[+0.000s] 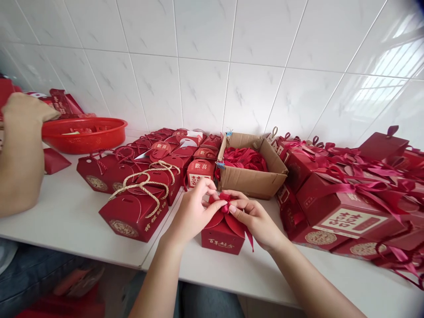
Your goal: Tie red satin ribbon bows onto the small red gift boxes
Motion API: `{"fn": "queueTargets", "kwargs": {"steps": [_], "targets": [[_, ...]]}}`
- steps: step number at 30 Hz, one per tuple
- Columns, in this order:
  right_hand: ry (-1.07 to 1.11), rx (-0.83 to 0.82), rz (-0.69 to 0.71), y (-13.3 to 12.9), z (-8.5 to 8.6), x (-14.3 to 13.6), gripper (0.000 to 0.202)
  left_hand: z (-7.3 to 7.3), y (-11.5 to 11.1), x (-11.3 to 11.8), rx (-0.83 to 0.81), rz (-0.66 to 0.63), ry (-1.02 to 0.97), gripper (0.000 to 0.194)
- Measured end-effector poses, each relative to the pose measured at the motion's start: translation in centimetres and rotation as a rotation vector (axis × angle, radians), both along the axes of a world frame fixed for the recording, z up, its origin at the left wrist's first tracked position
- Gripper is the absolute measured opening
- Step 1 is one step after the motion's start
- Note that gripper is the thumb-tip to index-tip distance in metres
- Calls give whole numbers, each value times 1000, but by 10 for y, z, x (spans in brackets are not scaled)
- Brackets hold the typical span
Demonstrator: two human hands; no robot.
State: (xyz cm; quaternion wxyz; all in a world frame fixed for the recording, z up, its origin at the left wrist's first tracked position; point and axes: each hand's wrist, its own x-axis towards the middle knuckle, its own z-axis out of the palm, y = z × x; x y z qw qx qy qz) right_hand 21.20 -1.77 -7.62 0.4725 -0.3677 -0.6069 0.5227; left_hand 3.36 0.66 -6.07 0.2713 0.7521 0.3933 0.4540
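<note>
A small dark red gift box [222, 242] with gold lettering stands upright on the white table in front of me. Its curved flaps are folded together on top, where a red ribbon [225, 204] is gathered. My left hand [200, 207] pinches the ribbon from the left, thumb and fingers closed. From the right, my right hand [253, 216] closes thumb and forefinger on the same ribbon. One ribbon tail hangs down the box's right side. The exact shape of the knot is partly hidden by my fingers.
Behind the box stands a cardboard carton [258, 183] holding loose red ribbons [245, 159]. Finished-looking ribboned boxes [351, 216] are stacked at right. Rope-handled boxes [132, 216] stand at left, near a red basin [86, 137]. Another person's arm [21, 154] reaches in at far left.
</note>
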Motion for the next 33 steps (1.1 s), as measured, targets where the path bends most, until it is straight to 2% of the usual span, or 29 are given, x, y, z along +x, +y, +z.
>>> {"fn": "queueTargets", "kwargs": {"steps": [6,12,19,22,25,29,33], "targets": [[-55,52,-4,1,-1,0,26,10,-11,-3,-48,-89,125,7],[-234,117,-63,1,3,8,21,5,-7,-2,-18,-59,118,8],[-634,389,-46,-19,35,24,12,2,-4,-9,-103,-129,84,10],[-866,412,-84,-25,51,33,11,1,-4,-9,-119,-136,105,10],[-1011,402,-42,-23,67,39,5,1,-3,-9,-131,-166,105,9],[-898,396,43,-4,80,35,12,4,-5,-9,-109,-179,138,7],[-775,367,99,16,75,23,15,11,-10,-10,-95,-190,202,7]]}}
